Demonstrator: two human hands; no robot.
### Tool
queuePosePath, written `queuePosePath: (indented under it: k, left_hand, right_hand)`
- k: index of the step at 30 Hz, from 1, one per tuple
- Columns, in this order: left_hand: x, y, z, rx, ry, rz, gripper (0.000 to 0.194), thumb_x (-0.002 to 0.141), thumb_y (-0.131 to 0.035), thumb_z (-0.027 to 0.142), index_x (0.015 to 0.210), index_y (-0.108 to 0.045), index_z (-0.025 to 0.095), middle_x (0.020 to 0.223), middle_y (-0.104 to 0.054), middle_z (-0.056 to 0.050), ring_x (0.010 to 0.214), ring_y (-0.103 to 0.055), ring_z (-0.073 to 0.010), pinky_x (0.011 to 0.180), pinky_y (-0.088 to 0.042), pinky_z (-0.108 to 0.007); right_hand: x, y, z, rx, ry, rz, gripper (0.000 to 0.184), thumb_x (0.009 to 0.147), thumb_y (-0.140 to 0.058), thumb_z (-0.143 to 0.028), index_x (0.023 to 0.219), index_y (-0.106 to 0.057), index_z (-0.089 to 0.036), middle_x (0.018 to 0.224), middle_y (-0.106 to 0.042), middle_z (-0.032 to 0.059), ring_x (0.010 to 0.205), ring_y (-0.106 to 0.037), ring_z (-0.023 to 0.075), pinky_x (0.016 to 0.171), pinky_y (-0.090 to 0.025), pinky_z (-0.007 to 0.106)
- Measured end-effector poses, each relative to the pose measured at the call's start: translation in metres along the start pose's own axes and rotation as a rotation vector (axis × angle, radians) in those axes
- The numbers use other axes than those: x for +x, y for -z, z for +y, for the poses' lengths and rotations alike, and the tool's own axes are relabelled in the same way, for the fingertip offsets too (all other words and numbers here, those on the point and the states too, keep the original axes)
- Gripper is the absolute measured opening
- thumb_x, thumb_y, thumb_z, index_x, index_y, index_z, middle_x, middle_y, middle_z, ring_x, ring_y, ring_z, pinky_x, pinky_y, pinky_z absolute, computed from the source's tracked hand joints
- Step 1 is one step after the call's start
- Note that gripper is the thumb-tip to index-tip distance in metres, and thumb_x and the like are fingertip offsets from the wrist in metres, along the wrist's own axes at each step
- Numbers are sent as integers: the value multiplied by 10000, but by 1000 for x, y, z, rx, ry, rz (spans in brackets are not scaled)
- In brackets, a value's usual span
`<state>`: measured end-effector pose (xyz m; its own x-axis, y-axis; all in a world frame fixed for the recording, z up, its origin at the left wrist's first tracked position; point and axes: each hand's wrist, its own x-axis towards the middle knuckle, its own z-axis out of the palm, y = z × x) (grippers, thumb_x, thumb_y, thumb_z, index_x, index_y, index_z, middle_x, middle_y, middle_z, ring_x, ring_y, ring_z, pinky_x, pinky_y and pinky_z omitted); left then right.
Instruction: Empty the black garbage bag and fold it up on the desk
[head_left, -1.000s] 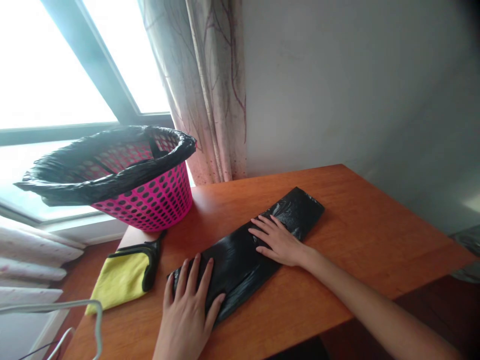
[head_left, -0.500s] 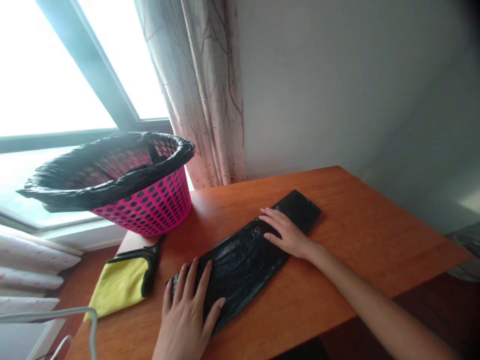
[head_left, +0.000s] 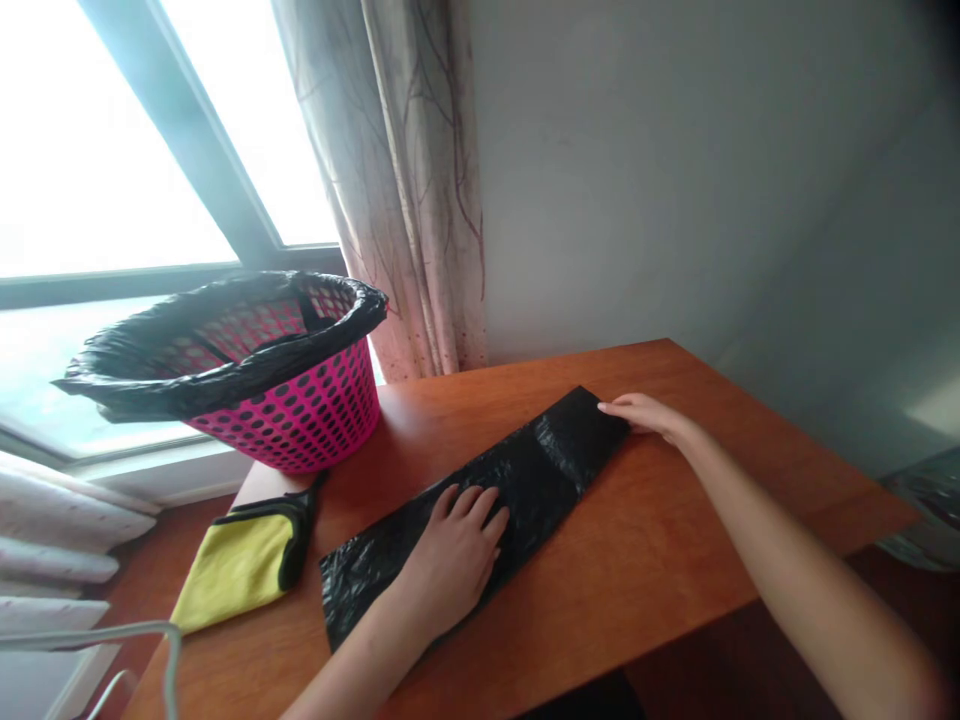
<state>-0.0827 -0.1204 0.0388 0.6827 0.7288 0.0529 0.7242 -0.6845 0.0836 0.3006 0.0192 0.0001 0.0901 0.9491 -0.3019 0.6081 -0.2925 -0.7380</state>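
Observation:
A black plastic bag point(head_left: 525, 455), folded into a long flat strip, lies slantwise across the wooden table. My left hand point(head_left: 457, 550) rests on its middle, palm down, fingers apart and slightly bent. At the strip's far right end, my right hand point(head_left: 643, 412) pinches the edge between thumb and fingers. The fingers under that edge are hidden.
A pink perforated basket point(head_left: 315, 415) lined with a black bag stands at the table's back left. In front of it lies a yellow cloth point(head_left: 236, 570) with dark trim. A pale cable point(head_left: 112, 632) crosses the lower left. Curtain point(head_left: 420, 200) and wall are behind.
My left hand has slid from the bag's near end to its middle. My right hand has moved from the bag's upper surface to its far right end and now pinches the edge.

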Motion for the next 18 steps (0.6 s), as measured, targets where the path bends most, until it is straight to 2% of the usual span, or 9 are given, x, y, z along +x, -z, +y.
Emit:
queuePosePath:
  k: [5,9,12,14,18]
  left_hand:
    - [6,-5,-1,-18,-5,-47,409,922,-452,234,1324,-528,244,1352,-555,-92,1258,-487,-252,1068,-362,-422]
    - [2,-9,-1,-23,7,-41,409,924,-446,238,1326,-522,249,1396,-522,-87,1273,-473,-260,1070,-356,-431]
    - [2,-12,0,-18,22,-34,415,925,-445,241,1334,-515,234,1406,-514,-93,1265,-475,-270,1058,-366,-438]
    - [4,-14,2,-8,34,-28,417,928,-445,251,1339,-512,221,1405,-512,-104,1254,-478,-278,1034,-386,-439]
    - [11,-18,8,36,87,-9,436,919,-487,310,1339,-513,198,1391,-508,-143,1225,-486,-306,960,-429,-450]
  right_hand:
    - [2,-1,-18,26,-74,-150,441,723,-666,-600,827,-714,-175,932,-748,78,844,-660,208,628,-454,261]
    - [4,-1,-25,155,-47,-216,400,733,-683,-523,936,-718,-181,1027,-746,94,913,-680,224,694,-498,280]
    - [1,-1,-34,291,45,-261,405,724,-706,-438,1039,-684,-185,1093,-729,94,962,-677,229,763,-519,305]
    - [-1,0,-46,322,164,-230,417,701,-725,-376,1061,-661,-177,1078,-727,85,966,-671,225,820,-517,322]
    - [-10,2,-88,226,394,-29,424,690,-717,-313,1068,-637,-138,987,-724,64,890,-658,210,823,-509,318]
